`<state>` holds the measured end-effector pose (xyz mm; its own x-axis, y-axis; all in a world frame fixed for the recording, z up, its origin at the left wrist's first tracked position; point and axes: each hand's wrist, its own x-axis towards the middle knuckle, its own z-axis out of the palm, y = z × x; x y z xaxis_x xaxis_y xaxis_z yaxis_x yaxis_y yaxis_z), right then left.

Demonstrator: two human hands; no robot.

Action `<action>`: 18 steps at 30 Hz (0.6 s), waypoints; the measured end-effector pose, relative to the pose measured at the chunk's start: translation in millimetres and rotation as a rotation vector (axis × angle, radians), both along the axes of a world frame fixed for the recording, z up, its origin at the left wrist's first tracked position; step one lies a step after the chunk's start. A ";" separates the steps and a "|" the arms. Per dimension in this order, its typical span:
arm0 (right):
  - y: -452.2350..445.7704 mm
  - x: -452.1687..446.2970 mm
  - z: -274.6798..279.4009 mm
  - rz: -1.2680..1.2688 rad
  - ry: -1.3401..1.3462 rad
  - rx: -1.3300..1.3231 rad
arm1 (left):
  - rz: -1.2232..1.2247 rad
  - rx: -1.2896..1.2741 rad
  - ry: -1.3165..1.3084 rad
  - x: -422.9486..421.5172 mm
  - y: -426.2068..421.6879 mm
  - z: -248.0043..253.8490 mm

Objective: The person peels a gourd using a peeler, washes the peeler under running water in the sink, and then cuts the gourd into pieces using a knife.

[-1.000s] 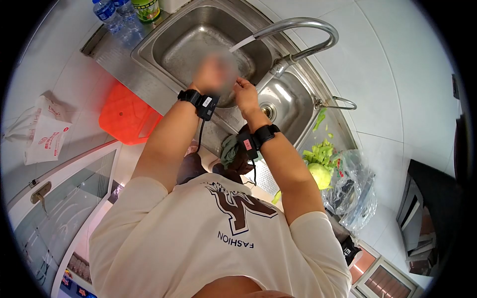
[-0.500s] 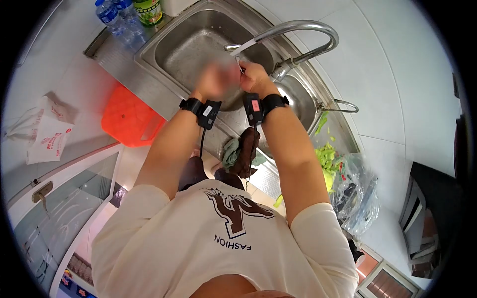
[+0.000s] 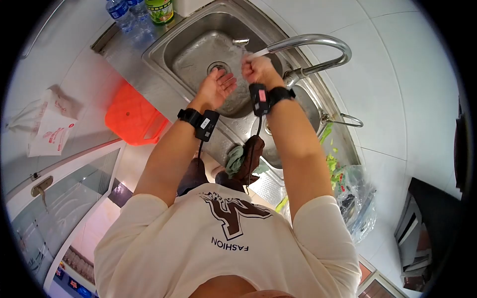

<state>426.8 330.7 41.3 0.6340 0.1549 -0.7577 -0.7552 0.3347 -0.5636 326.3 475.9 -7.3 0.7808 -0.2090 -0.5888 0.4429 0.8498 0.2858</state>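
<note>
Over the larger sink basin, my left hand is open, palm turned up and fingers apart, near the drain. Nothing lies in it. My right hand is closed under the mouth of the curved metal faucet, where running water meets it. Its fingers are partly blurred, and whatever they may hold is hidden. A small metal fitting shows on the basin wall just beyond.
Brown and green cloths hang at the sink's front edge. Green peelings and a clear plastic bag lie to the right. Bottles stand at the back left, near an orange plastic board or stool.
My left hand, blurred beside the right before, has moved apart and opened. My right hand has shifted up into the water; the small shiny item at its fingers no longer shows.
</note>
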 end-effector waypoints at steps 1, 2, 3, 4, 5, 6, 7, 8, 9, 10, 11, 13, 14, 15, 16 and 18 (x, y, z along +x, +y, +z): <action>0.6 -13.2 -0.1 0.030 -0.028 -0.049 | 0.000 -0.004 -0.001 2.7 -2.7 -1.9; 2.0 -27.0 -0.5 0.055 -0.048 -0.082 | 0.008 0.011 0.017 5.4 -6.7 -3.9; 4.1 -43.2 -1.3 0.076 -0.063 -0.106 | 0.015 0.026 0.035 7.5 -10.6 -6.6; 3.2 -58.1 -1.6 0.095 -0.072 -0.095 | 0.014 0.024 0.036 10.8 -14.0 -11.9; 2.6 -73.1 -1.2 0.115 -0.080 -0.085 | -0.051 0.066 0.003 15.0 -16.9 -16.8; 0.6 -87.2 -0.4 0.153 -0.099 -0.062 | -0.117 0.107 -0.030 19.2 -20.3 -20.4; -0.5 -99.0 1.2 0.148 -0.099 -0.065 | -0.122 0.105 -0.031 23.1 -21.2 -21.3; -1.8 -110.2 3.2 0.127 -0.074 -0.016 | -0.083 0.061 -0.023 26.2 -21.4 -22.0; -5.1 -119.7 5.8 0.104 -0.052 0.033 | -0.046 0.017 -0.017 27.6 -23.3 -15.8; -8.8 -126.7 12.3 0.105 -0.031 0.055 | -0.016 0.129 -0.022 27.3 -25.5 -0.9; -14.1 -130.2 13.2 0.092 -0.033 0.054 | -0.029 0.128 -0.024 28.4 -29.1 -3.0; -25.0 -136.4 12.0 0.065 -0.046 0.093 | -0.028 0.049 -0.096 30.6 -29.4 -10.1; -30.3 -137.7 9.5 0.051 -0.047 0.095 | -0.042 0.051 -0.096 30.5 -27.7 -13.9; -34.5 -137.3 8.8 0.075 -0.080 0.105 | -0.123 0.100 -0.188 30.0 -25.0 -13.1; -37.3 -137.5 8.2 0.100 -0.114 0.114 | -0.202 0.147 -0.281 29.6 -24.1 -12.0; -38.1 -138.6 9.4 0.118 -0.137 0.042 | -0.213 0.255 -0.262 30.8 -29.0 -9.7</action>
